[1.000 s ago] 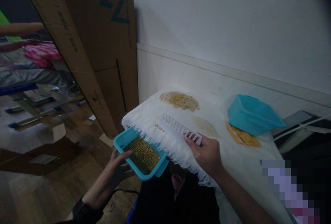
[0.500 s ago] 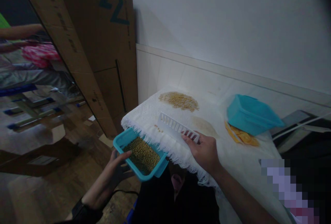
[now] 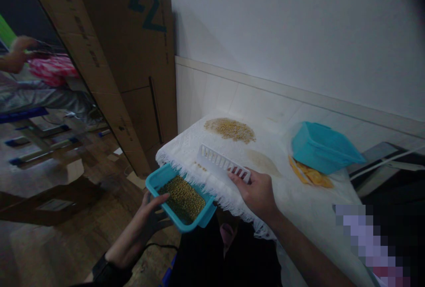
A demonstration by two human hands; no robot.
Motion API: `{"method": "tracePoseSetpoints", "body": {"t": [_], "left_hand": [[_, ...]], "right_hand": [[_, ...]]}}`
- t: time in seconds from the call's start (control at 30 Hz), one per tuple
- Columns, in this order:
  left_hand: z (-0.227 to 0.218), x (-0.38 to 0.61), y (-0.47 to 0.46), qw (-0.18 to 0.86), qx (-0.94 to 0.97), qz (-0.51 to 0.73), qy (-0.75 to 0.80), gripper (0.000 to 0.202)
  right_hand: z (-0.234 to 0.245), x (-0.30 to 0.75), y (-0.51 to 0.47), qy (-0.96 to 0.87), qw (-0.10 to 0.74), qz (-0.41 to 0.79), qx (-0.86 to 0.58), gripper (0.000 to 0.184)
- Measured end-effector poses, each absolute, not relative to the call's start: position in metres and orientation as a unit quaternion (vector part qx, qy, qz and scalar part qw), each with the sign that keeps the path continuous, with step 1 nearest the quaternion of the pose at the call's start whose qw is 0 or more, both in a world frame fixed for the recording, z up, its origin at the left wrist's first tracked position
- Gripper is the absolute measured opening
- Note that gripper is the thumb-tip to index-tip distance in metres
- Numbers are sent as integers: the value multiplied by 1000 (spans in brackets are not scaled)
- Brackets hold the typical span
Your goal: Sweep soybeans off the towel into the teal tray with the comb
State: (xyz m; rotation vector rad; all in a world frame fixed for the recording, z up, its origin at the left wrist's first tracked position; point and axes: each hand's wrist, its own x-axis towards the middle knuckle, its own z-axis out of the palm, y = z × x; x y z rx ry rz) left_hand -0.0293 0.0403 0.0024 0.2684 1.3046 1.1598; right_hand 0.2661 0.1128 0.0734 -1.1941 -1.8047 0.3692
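Observation:
My left hand (image 3: 151,212) grips the near left side of a blue plastic basin (image 3: 182,226), thumb over the rim. Soybeans (image 3: 186,196) cover its bottom, mixed with something greenish. The basin's far rim is tucked against the table's fringed cloth edge. In my right hand (image 3: 257,194) is a white slotted plastic strip (image 3: 221,163), held by its right end and resting on the cloth. Several loose beans (image 3: 201,166) lie just left of the strip, near the edge. Farther back, a pile of soybeans (image 3: 232,128) sits on a damp patch.
A second blue basin (image 3: 318,145) stands at the table's right on a crumpled yellow cloth (image 3: 312,176). White cloth (image 3: 295,212) covers the table against the wall. A tall cardboard box (image 3: 139,57) rises at the left. Beyond it, another person's arm (image 3: 16,55) shows.
My right hand has moved the white strip slightly left and toward the cloth's edge, shifting the loose beans a little left. The left hand and basin stay put. The other person's arm has moved.

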Motion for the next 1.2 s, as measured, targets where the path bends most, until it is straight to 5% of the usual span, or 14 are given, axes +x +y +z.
{"method": "tracePoseSetpoints", "body": {"t": [0.63,1.2], "left_hand": [[5,-29,40,633,117,504,576,89],[4,-29,40,628,122,500,584,92]], "right_hand": [[76,271,114,-695,486,123,-516,30],[81,254,114,-746,431,142,-488,31]]}}
